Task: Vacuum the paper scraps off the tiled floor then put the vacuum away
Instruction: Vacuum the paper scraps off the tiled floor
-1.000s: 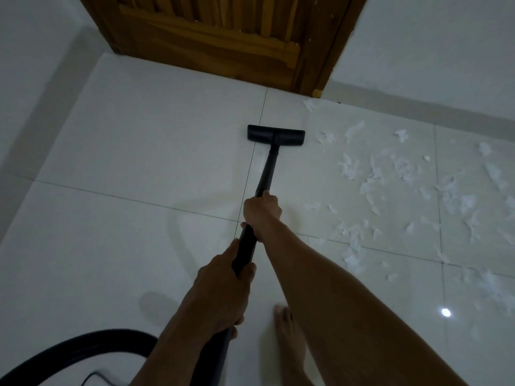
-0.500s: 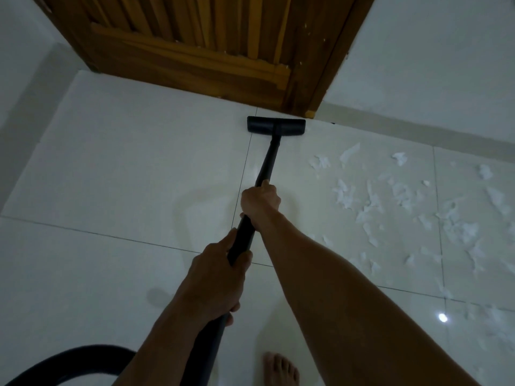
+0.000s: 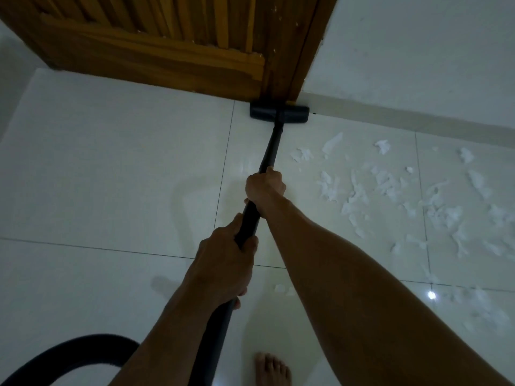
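Both my hands grip the black vacuum wand [image 3: 272, 147]. My right hand [image 3: 264, 188] holds it further up the tube, and my left hand [image 3: 223, 267] holds it lower, nearer to me. The flat black floor nozzle [image 3: 279, 114] sits on the white tiled floor [image 3: 111, 176], pressed against the foot of the wooden door frame. White paper scraps [image 3: 384, 188] lie scattered over the tiles to the right of the wand. One small scrap [image 3: 282, 288] lies near my right forearm.
A brown wooden door [image 3: 156, 45] stands straight ahead, with a white wall [image 3: 418, 57] and skirting to its right. The black vacuum hose [image 3: 69, 351] curves along the lower left. My bare foot [image 3: 272, 369] stands on the tile at the bottom.
The nozzle has been pushed forward from mid-tile up to the door frame. My view and both hands have moved forward with it, and the scraps by the frame are gone.
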Motion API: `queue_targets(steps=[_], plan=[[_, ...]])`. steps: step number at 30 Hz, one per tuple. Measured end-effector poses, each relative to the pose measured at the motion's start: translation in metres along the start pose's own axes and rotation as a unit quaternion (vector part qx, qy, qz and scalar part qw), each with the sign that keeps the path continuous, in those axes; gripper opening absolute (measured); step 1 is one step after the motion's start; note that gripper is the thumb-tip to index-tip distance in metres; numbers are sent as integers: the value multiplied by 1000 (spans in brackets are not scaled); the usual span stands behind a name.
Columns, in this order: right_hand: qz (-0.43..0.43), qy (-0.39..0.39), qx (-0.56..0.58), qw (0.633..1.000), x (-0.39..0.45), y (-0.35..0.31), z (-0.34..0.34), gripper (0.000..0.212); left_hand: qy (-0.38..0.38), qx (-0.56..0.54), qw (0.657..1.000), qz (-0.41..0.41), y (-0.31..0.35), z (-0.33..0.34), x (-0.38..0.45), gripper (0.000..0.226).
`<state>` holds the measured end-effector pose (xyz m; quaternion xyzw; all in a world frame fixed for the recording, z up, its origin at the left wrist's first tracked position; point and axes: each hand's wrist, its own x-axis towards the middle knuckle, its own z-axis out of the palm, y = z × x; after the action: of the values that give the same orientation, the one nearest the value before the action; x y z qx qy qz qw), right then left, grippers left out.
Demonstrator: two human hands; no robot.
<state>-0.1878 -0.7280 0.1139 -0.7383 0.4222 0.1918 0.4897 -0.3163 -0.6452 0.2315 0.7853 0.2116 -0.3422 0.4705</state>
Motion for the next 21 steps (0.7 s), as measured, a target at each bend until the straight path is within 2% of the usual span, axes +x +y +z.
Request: queue_targets(steps=[10, 21], plan=[[-6, 10, -27, 1000, 13, 17, -42, 51, -8, 53, 998, 16, 13, 42, -7, 45], [4, 13, -27, 1000, -20, 63, -65, 44, -17, 51, 998, 24, -16, 65, -53, 47]])
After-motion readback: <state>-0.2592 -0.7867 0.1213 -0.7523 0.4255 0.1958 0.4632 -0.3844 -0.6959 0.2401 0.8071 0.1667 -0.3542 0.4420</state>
